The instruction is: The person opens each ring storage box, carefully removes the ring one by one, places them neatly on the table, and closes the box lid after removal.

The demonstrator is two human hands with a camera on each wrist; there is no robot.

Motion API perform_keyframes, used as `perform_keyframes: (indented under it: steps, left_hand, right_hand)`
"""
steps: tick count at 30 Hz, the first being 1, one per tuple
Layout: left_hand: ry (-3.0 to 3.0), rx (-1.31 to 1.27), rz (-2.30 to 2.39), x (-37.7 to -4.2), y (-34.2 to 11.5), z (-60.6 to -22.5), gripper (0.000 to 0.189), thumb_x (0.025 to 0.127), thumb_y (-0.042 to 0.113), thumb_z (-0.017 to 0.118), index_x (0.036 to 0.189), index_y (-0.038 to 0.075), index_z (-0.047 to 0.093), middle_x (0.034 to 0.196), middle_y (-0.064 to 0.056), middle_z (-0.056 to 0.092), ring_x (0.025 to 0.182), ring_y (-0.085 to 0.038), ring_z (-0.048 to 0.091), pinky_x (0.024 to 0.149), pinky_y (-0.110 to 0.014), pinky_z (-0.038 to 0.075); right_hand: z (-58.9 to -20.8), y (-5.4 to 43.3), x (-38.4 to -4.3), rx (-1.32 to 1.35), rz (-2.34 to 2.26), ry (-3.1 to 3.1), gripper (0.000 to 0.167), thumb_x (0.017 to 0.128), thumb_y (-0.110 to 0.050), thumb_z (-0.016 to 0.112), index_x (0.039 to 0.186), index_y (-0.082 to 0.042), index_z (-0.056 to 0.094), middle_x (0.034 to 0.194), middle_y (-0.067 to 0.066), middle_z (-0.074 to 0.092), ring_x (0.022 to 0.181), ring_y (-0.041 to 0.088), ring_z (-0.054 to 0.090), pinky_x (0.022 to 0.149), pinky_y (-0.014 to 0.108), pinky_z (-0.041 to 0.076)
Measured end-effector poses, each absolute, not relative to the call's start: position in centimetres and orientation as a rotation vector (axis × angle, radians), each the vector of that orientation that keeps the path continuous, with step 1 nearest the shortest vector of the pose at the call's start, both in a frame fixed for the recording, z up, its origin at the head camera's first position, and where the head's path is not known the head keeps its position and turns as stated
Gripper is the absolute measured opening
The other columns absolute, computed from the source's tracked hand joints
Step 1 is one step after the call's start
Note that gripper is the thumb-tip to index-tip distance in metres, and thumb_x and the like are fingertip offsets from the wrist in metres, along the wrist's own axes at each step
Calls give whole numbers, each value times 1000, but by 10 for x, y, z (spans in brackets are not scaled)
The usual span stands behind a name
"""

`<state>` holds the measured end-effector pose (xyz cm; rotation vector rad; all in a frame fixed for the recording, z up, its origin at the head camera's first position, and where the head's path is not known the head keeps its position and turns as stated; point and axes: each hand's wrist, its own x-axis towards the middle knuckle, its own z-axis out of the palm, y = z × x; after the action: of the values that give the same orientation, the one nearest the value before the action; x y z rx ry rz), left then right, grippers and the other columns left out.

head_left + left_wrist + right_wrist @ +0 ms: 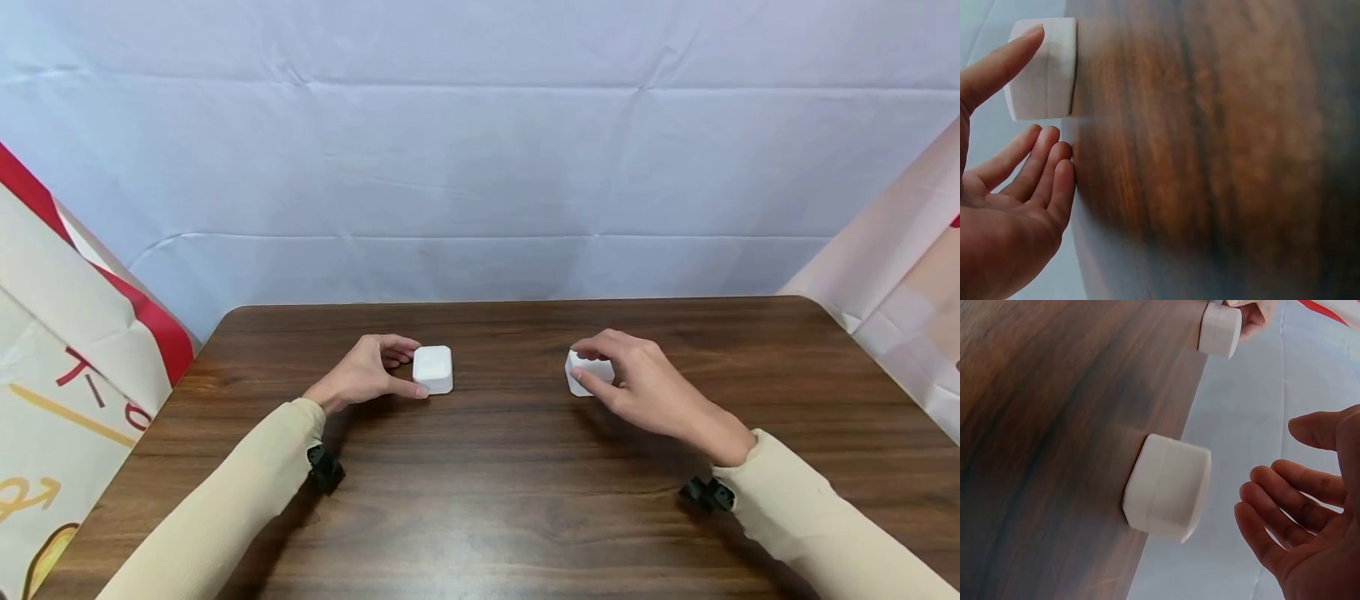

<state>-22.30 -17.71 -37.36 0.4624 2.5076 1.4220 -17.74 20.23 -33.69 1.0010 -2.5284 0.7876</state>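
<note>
Two small white boxes sit apart on the brown wooden table [465,467]. The left box [432,367] is squarish with rounded corners, and a seam runs round its side. My left hand [367,371] is at its left, thumb near the front corner and fingers behind; in the left wrist view the thumb [1007,62] overlaps the box [1057,81], and whether it touches cannot be told. The right box [579,382] has angled sides. My right hand [637,379] hovers over it, partly covering it in the head view. In the right wrist view a gap separates the fingers [1266,534] from this box [1169,487].
A pale, creased cloth [465,167] hangs behind the table's far edge. Printed cloth with red bands [161,333] hangs at the left, and more cloth is at the right. Each sleeve carries a small black device [325,469] at the wrist.
</note>
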Motion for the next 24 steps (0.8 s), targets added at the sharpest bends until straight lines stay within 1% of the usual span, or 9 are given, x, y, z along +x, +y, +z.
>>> perform_keyframes:
  steps: [2,8,13,16,20,22,24]
  left_hand:
    - [2515,466,1409,-224,-176,-375,68,60,19,88,118,5,56,109,-6,57,99,-25,52,87,-38,40]
    - [2523,496,1388,-227,-175,-378,68,59,17,88,118,4,58,108,-5,58,99,-24,51,87,-39,39]
    - [2521,505,1383,-229,-174,-382,67,59,17,88,118,6,58,109,-4,57,99,-23,50,87,-39,38]
    - [2499,510,1398,-224,-170,-375,65,61,13,87,118,2,58,111,-8,56,101,-29,48,89,-43,36]
    - [2492,507,1401,-224,-168,-374,62,61,10,86,116,1,59,111,-10,56,101,-30,47,89,-44,36]
    - [2503,503,1395,-228,-170,-382,62,59,13,88,114,4,60,109,-6,56,99,-26,48,87,-41,37]
    - [2505,497,1391,-228,-170,-383,62,59,12,88,113,4,61,108,-5,57,97,-25,49,86,-40,37]
  right_hand:
    - [-338,199,-178,1009,808,-2532,22,87,-21,64,108,-14,63,101,-5,60,91,16,57,58,29,48]
    - [-339,188,-178,1047,818,-2533,26,88,-24,64,111,-16,62,105,-9,58,94,13,57,75,37,47]
    - [-339,178,-180,1084,797,-2536,28,87,-28,64,112,-15,61,108,-4,59,95,14,57,76,36,47]
    - [-340,172,-181,1099,791,-2538,29,87,-28,65,112,-14,61,108,-4,59,92,12,57,75,36,47]
    - [-340,165,-182,1104,798,-2552,29,87,-29,64,113,-15,61,107,-7,59,90,8,57,75,35,47]
    - [-340,162,-182,1110,806,-2560,30,87,-29,64,114,-15,61,107,-7,59,92,10,57,76,34,47]
    - [-341,159,-184,1119,808,-2563,30,88,-29,64,114,-15,61,106,-7,59,96,13,57,78,34,47]
